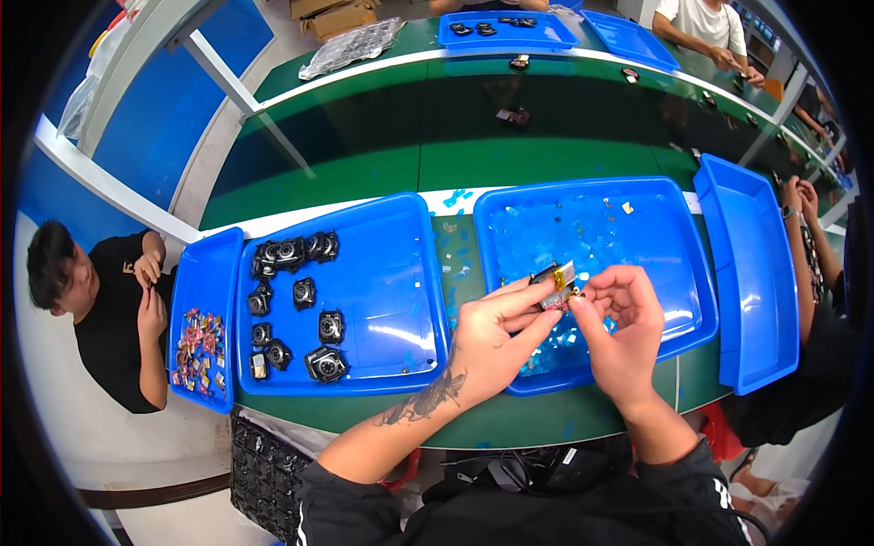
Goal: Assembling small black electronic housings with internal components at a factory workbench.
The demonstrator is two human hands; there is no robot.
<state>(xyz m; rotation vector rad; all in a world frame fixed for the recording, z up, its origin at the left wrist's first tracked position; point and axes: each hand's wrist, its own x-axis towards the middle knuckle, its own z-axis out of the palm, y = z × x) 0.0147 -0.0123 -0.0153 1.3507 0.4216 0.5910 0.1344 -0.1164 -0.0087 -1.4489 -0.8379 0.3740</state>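
Over the middle blue tray (594, 185), my left hand (496, 326) holds a small electronic assembly (558, 293) between thumb and fingers. A silvery flat piece, a strip of yellow tape and a dark part show on it. My right hand (630, 329) is closed in a pinch at the assembly's right end, its thumb and forefinger together; whatever tiny piece lies between them is too small to make out. Bits of clear and blue film (587, 238) are scattered in the tray beneath both hands.
Left of my hands, a blue tray (387, 273) holds several black watch-like cases (303, 292). Beyond it, a narrow tray (208, 273) contains small colourful parts (200, 350). Another blue tray (760, 300) stands at right. Co-workers sit on both sides and across the green conveyor (364, 136).
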